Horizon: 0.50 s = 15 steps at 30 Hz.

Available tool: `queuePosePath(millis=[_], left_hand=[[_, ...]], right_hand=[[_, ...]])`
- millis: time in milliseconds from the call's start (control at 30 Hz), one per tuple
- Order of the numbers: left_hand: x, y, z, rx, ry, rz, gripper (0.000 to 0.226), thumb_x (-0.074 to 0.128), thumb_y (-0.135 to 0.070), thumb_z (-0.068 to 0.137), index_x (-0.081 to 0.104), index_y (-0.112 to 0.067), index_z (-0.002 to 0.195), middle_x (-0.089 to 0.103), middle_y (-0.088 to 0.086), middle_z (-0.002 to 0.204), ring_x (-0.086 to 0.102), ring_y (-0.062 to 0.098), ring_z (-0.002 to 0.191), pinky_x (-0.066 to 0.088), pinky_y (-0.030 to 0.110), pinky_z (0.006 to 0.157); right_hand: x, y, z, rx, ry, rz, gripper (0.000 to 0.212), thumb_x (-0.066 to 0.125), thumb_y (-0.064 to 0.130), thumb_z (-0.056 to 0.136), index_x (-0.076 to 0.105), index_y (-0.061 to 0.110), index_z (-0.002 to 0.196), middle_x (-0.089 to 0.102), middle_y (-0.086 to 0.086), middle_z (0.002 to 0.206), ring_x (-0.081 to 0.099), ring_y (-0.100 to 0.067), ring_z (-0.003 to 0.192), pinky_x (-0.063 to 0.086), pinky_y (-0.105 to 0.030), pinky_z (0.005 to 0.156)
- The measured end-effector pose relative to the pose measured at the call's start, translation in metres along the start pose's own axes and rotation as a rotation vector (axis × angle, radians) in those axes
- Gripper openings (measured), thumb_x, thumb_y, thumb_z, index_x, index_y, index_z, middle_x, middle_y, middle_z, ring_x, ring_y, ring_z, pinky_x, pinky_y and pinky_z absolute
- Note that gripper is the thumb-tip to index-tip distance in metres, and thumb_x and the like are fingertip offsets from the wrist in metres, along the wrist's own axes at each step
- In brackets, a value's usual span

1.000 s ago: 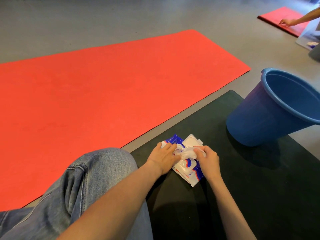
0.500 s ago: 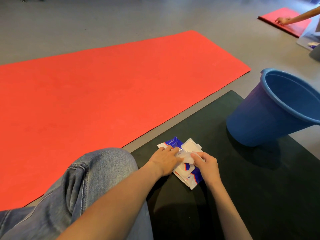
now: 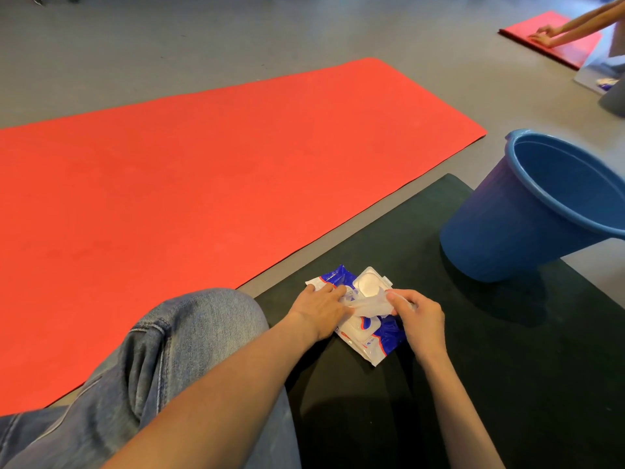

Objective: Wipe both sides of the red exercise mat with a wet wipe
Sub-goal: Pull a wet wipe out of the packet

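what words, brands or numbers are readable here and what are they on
No text here can be read.
wipe pack: blue, white and red print, too small and blurred to read; the left hand rests on it and the right hand pinches a wet wipe over it.
blue bucket, red mat, black mat: no writing shows.
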State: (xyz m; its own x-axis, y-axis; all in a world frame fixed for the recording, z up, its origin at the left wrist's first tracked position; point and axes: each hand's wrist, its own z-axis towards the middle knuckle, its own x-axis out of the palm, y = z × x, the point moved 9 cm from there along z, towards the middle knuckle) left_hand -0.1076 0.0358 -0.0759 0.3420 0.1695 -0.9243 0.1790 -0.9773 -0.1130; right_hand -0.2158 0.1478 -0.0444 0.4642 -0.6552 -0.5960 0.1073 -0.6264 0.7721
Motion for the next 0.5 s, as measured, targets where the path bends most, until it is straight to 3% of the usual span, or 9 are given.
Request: queuePosePath(millis=[100, 267, 500], left_hand=[[0.001, 0.001, 0.001, -0.005, 0.018, -0.008, 0.055, 0.06, -0.027, 0.093, 0.038, -0.031, 0.144, 0.024, 0.006, 0.154, 0.027, 0.029, 0.14, 0.032, 0.049, 0.11], [0.003, 0.002, -0.001, -0.005, 0.034, -0.039, 0.056, 0.059, -0.024, 0.094, 0.035, -0.031, 0.145, 0.023, 0.006, 0.154, 0.026, 0.029, 0.14, 0.03, 0.049, 0.111], [0.002, 0.002, -0.002, -0.021, 0.044, -0.037, 0.055, 0.06, -0.023, 0.093, 0.037, -0.03, 0.144, 0.029, 0.006, 0.15, 0.031, 0.029, 0.138, 0.028, 0.052, 0.113]], right_hand=[[-0.006, -0.001, -0.001, -0.008, -0.008, -0.003, 0.017, 0.058, 0.023, 0.091, 0.067, 0.017, 0.105, 0.063, 0.005, 0.084, 0.06, -0.008, 0.081, 0.044, -0.018, 0.062], [-0.003, 0.0, 0.0, 0.027, 0.059, 0.032, 0.021, 0.058, 0.022, 0.091, 0.067, 0.014, 0.108, 0.064, 0.001, 0.086, 0.061, -0.011, 0.085, 0.05, -0.023, 0.071], [-0.008, 0.013, -0.005, -0.039, 0.024, -0.076, 0.017, 0.056, 0.024, 0.092, 0.065, 0.016, 0.105, 0.063, 0.004, 0.084, 0.058, -0.005, 0.08, 0.04, -0.016, 0.059]])
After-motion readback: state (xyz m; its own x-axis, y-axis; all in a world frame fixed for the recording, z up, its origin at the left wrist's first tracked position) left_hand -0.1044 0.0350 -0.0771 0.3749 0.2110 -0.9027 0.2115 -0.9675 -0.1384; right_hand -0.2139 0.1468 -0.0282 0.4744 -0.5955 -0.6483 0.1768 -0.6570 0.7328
